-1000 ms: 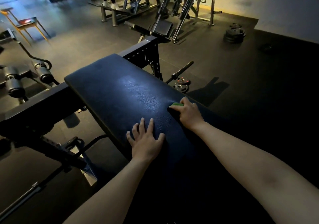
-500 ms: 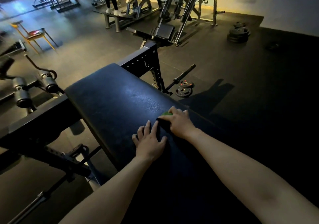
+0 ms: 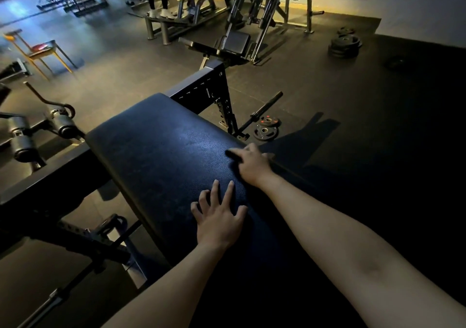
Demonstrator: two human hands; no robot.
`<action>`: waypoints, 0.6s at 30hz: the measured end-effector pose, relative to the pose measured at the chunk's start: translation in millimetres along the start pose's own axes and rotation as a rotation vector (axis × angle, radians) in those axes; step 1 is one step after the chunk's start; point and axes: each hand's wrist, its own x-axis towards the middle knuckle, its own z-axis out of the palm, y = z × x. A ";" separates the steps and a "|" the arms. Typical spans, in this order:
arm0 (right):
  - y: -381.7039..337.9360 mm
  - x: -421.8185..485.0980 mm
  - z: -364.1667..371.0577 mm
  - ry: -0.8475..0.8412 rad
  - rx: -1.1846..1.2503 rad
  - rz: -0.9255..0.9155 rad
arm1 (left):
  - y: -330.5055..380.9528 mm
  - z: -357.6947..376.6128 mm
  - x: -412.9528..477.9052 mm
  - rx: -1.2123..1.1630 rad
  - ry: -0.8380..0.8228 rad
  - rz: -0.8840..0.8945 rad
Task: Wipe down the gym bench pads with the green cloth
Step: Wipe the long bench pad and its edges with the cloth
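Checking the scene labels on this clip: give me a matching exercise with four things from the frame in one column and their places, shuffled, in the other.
Things:
1. left hand
2. right hand
3. chair
4. stack of weight plates

Places:
A. on the floor at far right, near the wall
B. flat on the bench pad, fingers spread
C. at the pad's right edge
D. on the floor at far left

Pairs: 1-B; 2-C; 3-D; 4-A
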 end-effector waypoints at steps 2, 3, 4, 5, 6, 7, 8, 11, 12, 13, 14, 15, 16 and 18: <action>-17.0 -3.3 11.5 -0.053 -0.122 -0.073 | -0.3 0.0 -0.6 -0.010 -0.008 0.004; -18.3 -6.4 12.5 -0.042 -0.187 -0.081 | -0.5 0.5 -0.4 -0.013 -0.003 0.005; -15.0 -9.4 10.2 -0.014 -0.237 -0.080 | -1.0 0.2 -0.3 -0.015 0.007 0.004; -8.4 -12.9 6.4 0.017 -0.274 -0.065 | -1.3 1.0 0.0 -0.017 0.016 0.002; -0.4 -16.3 1.1 0.044 -0.291 -0.041 | -1.6 1.6 0.2 -0.017 0.026 0.000; 7.8 -20.0 -4.0 0.064 -0.298 -0.008 | -2.1 1.6 -0.1 -0.017 0.033 -0.001; 16.7 -25.9 -10.9 0.081 -0.298 0.033 | -1.5 1.5 -0.7 -0.018 0.038 0.002; 38.7 -49.2 -25.3 0.141 -0.257 0.135 | -1.4 0.7 -1.6 -0.021 0.040 0.012; 45.2 -56.9 -28.4 0.167 -0.242 0.170 | -1.8 0.5 -1.4 -0.025 0.042 0.015; 50.7 -64.9 -31.0 0.196 -0.231 0.212 | -2.5 0.8 -1.8 -0.032 0.046 0.020; 55.0 -72.8 -33.9 0.219 -0.225 0.262 | -2.8 1.1 -3.1 -0.035 0.054 0.035; 58.0 -76.4 -35.0 0.233 -0.217 0.312 | -2.7 1.3 -3.3 -0.030 0.062 0.055; 58.2 -78.7 -35.7 0.244 -0.205 0.358 | -1.9 1.9 -4.6 -0.019 0.070 0.081; 49.5 -73.7 -33.7 0.265 -0.160 0.358 | 5.1 3.3 -5.2 -0.030 0.074 0.098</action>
